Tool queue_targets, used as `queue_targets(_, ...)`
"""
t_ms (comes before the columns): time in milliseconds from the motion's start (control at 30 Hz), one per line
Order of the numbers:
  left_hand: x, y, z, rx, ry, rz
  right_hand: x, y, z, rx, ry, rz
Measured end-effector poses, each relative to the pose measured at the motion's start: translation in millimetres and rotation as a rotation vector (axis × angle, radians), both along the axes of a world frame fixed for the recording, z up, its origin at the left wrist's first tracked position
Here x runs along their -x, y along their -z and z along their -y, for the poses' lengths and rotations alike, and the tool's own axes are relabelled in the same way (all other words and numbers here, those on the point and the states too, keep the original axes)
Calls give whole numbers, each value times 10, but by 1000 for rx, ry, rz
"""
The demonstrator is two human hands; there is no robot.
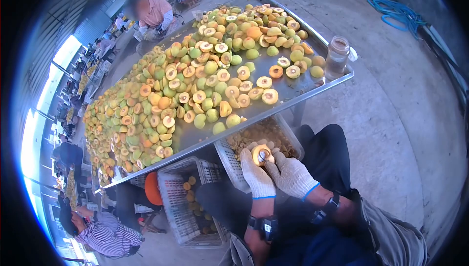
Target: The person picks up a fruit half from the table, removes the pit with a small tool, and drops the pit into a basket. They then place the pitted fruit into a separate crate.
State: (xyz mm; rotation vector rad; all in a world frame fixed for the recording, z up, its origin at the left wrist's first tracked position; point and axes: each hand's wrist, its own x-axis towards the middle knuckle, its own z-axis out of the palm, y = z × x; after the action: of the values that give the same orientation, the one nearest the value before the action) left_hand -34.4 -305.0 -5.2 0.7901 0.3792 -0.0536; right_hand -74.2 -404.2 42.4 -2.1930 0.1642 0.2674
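Observation:
My left hand (256,173), in a pale knit glove, holds a halved yellow fruit (262,155) with its cut face up. Gloved the same way, my right hand (292,172) meets it from the right, fingers closed at the fruit's centre around a small metal tool (264,154), mostly hidden. Both hands are above a white plastic crate (230,162) with brownish pieces inside. Beyond them, many halved and whole green, yellow and orange fruits (210,67) cover much of a metal table (293,100).
A clear jar (337,56) stands at the table's right corner. Below the table, a grey crate (178,207) holds some fruit halves. One person (155,11) is across the table; another, in stripes (110,234), is at lower left. A blue hose (395,12) lies at upper right.

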Motion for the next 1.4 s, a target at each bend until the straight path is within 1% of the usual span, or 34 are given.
queue_targets(167,28,27,-1,-13,-23,15,20,70,-8,-16,-5,25)
queue_targets(233,30,-33,12,-64,-41,28,16,50,5,-9,-16,29)
queue_targets(300,50,-60,-3,-76,-27,26,31,2,20,-75,-34,2)
queue_targets(433,27,-44,-61,-62,40,6,31,33,59,-90,-90,-13)
queue_targets(533,33,-193,-40,-72,25,-28,27,74,75,-142,-98,-9)
queue_targets(633,20,-154,-63,-115,22,-48,41,88,100,-198,-99,12)
queue_targets(700,21,-131,-54,-134,5,-34,40,41,132,-250,-156,-39)
queue_targets(733,24,-128,-51,-150,-11,-21,48,27,109,-253,-155,-37)
queue_targets(800,22,-148,-59,-183,-11,-15,61,-4,53,-130,-120,-7)
queue_targets(900,30,-240,-37,-260,-15,-17,68,-40,72,-126,-134,-32)
queue_targets(967,61,-300,-46,-311,-20,-29,65,44,92,-158,-151,-7)
queue_targets(1033,84,-334,-65,-293,25,12,55,37,105,-187,-165,23)
queue_targets(1067,85,-300,-76,-294,28,14,35,-11,118,-140,-189,-29)
queue_targets(1100,78,-276,-85,-238,37,46,15,-48,135,-93,-215,-81)
queue_targets(1133,67,-269,-92,-182,45,81,2,-58,171,-93,-214,-78)
queue_targets(1167,60,-280,-104,-183,44,85,-9,-61,217,-107,-256,-44)
queue_targets(1233,67,-476,-91,127,74,-108,-7,-43,236,-127,-299,-11)
queue_targets(1267,66,-395,-116,124,74,-109,-5,-13,227,-144,-308,18)
queue_targets(1333,100,-172,-180,163,114,62,44,34,177,-161,-319,44)
queue_targets(1400,124,-132,-173,125,83,56,73,49,102,-205,-201,68)
